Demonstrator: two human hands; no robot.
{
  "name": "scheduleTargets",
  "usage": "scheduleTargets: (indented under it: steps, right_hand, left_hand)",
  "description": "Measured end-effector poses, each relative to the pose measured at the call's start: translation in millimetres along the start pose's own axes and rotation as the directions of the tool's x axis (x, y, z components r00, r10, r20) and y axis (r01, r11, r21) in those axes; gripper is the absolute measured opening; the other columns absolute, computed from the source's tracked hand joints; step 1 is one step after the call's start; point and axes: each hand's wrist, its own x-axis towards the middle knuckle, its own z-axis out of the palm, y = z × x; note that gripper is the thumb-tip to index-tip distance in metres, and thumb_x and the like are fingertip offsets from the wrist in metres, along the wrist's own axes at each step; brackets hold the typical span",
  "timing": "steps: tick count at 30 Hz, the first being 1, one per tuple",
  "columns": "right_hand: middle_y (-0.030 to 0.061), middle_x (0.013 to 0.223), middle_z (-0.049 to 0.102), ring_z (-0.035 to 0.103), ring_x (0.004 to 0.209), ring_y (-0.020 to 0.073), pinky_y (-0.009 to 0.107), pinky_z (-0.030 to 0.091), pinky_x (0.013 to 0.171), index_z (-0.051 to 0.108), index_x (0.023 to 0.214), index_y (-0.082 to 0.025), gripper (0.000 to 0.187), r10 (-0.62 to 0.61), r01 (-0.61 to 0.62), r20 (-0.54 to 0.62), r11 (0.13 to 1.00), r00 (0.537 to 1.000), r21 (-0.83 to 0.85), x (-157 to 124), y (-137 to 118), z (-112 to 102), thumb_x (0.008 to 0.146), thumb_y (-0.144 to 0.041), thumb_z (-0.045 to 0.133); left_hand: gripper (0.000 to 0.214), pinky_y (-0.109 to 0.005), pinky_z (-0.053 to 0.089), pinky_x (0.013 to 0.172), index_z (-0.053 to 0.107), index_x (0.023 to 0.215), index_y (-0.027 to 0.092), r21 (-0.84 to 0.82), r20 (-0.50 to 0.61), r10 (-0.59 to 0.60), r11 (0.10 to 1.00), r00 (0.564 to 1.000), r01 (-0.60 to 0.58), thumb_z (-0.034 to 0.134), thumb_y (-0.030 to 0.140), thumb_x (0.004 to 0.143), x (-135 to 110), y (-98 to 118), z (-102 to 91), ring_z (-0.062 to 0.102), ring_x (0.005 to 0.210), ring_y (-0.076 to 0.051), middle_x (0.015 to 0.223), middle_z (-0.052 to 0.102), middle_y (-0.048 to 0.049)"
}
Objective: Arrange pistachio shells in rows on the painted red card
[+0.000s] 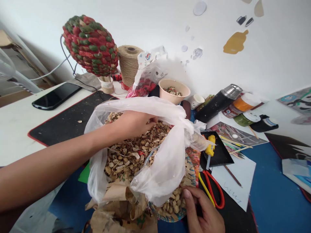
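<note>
My left hand [136, 123] reaches into a white plastic bag [167, 161] full of brown dried shells [141, 145] that look like peanut shells. Its fingers are curled together above the pile; anything in them is hidden. Low in the view, my right hand [206, 210] has thumb and forefinger pressed together beside the rim of a round woven basket [190, 171]. Whatever that pinch holds is too small to make out. More shells [173, 200] lie in the basket, partly covered by the bag. Crumpled brown paper [123, 210] sits at the bag's near side.
Red-handled scissors [220, 194], a yellow-handled screwdriver [210, 147] and a pencil [233, 176] lie to the right. Behind stand a bowl [174, 92], a black flask [217, 103], a twine spool [130, 66] and a red-green ball [91, 45]. A phone [57, 96] lies left.
</note>
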Motion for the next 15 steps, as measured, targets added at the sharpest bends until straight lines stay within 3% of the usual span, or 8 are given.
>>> scheduleTargets:
  steps: [4,9,12,15]
  right_hand:
    - [0.0027,0.092,0.091,0.085,0.073,0.0204,0.023,0.063,0.068,0.091,0.098,-0.030,0.055,-0.001,0.001,0.001,1.000,1.000,0.003,-1,2,1,0.120,-0.074,0.066]
    - [0.0018,0.089,0.089,0.082,0.072,0.0197,0.025,0.060,0.071,0.090,0.101,-0.028,0.048,-0.004,0.003,0.020,0.999,1.000,0.043,-2,-1,1,0.122,-0.066,0.068]
    - [0.0015,0.090,0.088,0.083,0.076,0.0195,0.025,0.060,0.073,0.089,0.103,-0.028,0.044,0.000,-0.002,0.028,0.998,1.000,0.057,-2,-1,1,0.123,-0.061,0.068]
    - [0.0015,0.089,0.087,0.082,0.075,0.0187,0.025,0.059,0.074,0.089,0.104,-0.027,0.041,0.004,-0.006,0.036,0.998,0.999,0.062,-3,-1,1,0.122,-0.058,0.070]
  left_hand:
    - [0.014,-0.034,0.056,0.084,0.089,0.104,0.025,-0.193,0.058,-0.022,0.981,0.998,0.033,0.075,0.026,0.105,-16,3,-25.3,0.079,0.090,-0.023,0.100,0.090,-0.0033]
    - [0.018,-0.030,0.055,0.077,0.087,0.110,0.026,-0.470,0.035,0.067,0.882,0.997,-0.043,0.074,0.037,0.113,-32,41,-63.4,0.077,0.083,-0.019,0.098,0.089,0.0000]
    - [0.018,-0.031,0.058,0.080,0.084,0.107,0.029,-0.532,0.013,0.167,0.836,0.986,-0.134,0.072,0.038,0.117,-37,69,-74.9,0.079,0.088,-0.020,0.101,0.089,0.0006]
    - [0.016,-0.029,0.060,0.088,0.080,0.108,0.029,-0.548,0.014,0.283,0.805,0.959,-0.229,0.069,0.028,0.119,-38,89,-74.2,0.082,0.092,-0.019,0.105,0.090,0.0010]
